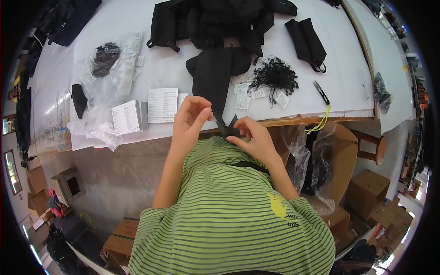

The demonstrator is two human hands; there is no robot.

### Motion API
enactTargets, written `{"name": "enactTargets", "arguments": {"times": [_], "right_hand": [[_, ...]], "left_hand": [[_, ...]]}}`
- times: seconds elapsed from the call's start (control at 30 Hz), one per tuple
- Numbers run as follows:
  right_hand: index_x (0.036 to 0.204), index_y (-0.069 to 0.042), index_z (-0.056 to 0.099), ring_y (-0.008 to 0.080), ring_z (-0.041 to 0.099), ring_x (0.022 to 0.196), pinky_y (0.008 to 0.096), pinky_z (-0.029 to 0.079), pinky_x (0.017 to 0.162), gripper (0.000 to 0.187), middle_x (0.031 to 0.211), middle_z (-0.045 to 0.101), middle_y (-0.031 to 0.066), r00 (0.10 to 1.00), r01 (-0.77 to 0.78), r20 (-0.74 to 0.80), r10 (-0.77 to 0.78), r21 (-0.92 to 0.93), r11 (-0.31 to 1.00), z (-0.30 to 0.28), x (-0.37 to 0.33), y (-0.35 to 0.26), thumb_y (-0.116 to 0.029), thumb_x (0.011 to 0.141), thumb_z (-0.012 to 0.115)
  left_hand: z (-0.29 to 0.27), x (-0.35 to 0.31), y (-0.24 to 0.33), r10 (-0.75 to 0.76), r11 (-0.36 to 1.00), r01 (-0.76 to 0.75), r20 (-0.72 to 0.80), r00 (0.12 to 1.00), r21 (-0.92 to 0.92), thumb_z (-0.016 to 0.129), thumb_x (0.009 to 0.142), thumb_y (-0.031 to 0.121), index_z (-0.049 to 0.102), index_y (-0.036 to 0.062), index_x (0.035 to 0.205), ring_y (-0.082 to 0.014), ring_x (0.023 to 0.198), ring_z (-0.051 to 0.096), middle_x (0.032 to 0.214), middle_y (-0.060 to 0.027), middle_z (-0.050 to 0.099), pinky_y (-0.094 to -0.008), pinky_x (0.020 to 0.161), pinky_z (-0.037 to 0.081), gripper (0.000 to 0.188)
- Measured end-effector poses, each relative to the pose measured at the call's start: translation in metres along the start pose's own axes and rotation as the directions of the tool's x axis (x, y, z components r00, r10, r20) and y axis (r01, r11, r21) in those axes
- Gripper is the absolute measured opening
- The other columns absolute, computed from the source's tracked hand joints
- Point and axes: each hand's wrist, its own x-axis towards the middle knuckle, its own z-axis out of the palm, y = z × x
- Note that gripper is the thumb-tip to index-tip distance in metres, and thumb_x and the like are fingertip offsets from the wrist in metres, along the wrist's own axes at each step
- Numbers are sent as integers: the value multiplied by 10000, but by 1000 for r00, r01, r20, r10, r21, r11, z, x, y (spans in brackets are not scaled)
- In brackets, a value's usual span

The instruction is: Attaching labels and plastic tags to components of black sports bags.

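Note:
A long black fabric piece [212, 80] runs from a dark pile down to the table's near edge. Its narrow end comes between my two hands, just in front of my body. My right hand [254, 137] pinches this end between thumb and fingers. Just left of it is my left hand [191, 120], thumb and forefinger pressed together beside the fabric. Something thin seems to run from those fingertips to the fabric, too fine to name. Close by on the table lie a tangle of black cords [275, 75] and several small white tags [242, 101].
Black fabric items [224, 20] are heaped at the back, and another dark pouch-like piece [306, 43] lies right. Thread snips [321, 93] with a yellow-green cord rest near the right edge. Printed white cards [162, 105] and clear plastic [98, 103] lie left. An open carton [344, 160] stands below right.

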Motion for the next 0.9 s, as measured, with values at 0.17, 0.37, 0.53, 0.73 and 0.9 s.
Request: {"name": "enactTargets", "arguments": {"times": [0.17, 0.37, 0.53, 0.73, 0.9], "right_hand": [[928, -84, 566, 177, 521, 576, 303, 436, 548, 330, 689, 512, 31, 998, -45, -41, 41, -113, 993, 20, -4, 7, -279, 750, 765], [913, -59, 574, 176, 539, 581, 302, 440, 554, 200, 721, 542, 50, 990, 27, -139, -30, -22, 999, 26, -1, 20, -140, 785, 705], [923, -26, 557, 114, 578, 677, 243, 453, 580, 115, 830, 607, 59, 989, -57, -77, 127, 594, 802, 27, -1, 31, -89, 862, 631], [1056, -40, 510, 105, 519, 669, 212, 429, 627, 131, 830, 578, 63, 970, -154, 50, 239, 884, 442, 6, 4, 34, -63, 930, 537], [1065, -20, 517, 63, 379, 591, 202, 323, 551, 139, 725, 447, 0, 972, -65, -26, 232, 923, 379, -10, 9, 21, -110, 961, 498]], "left_hand": [[2, 2, 1, 11, 1000, -11, 6, 1000, -22, 572, 917, 47, 521, 12, 1016, -105, 789, 528, 853, -34, 543, -241, 740, 438, 117], [0, -1, -3, -1, 999, 2, 8, 1000, -51, 570, 916, 38, 520, 11, 1014, -108, 790, 529, 866, -36, 540, -243, 740, 439, 113], [1, -2, -2, 1, 999, -1, 1, 1000, -43, 574, 914, 38, 519, 8, 1015, -110, 793, 531, 877, -38, 540, -245, 742, 439, 118], [-2, -4, -5, -14, 999, 13, -10, 1000, -37, 578, 911, 37, 521, 8, 1013, -111, 794, 535, 885, -40, 540, -248, 740, 441, 120], [0, -4, -3, -28, 999, 28, 4, 1000, -37, 584, 907, 40, 526, 10, 1009, -107, 801, 544, 888, -33, 547, -247, 748, 445, 121]]}}
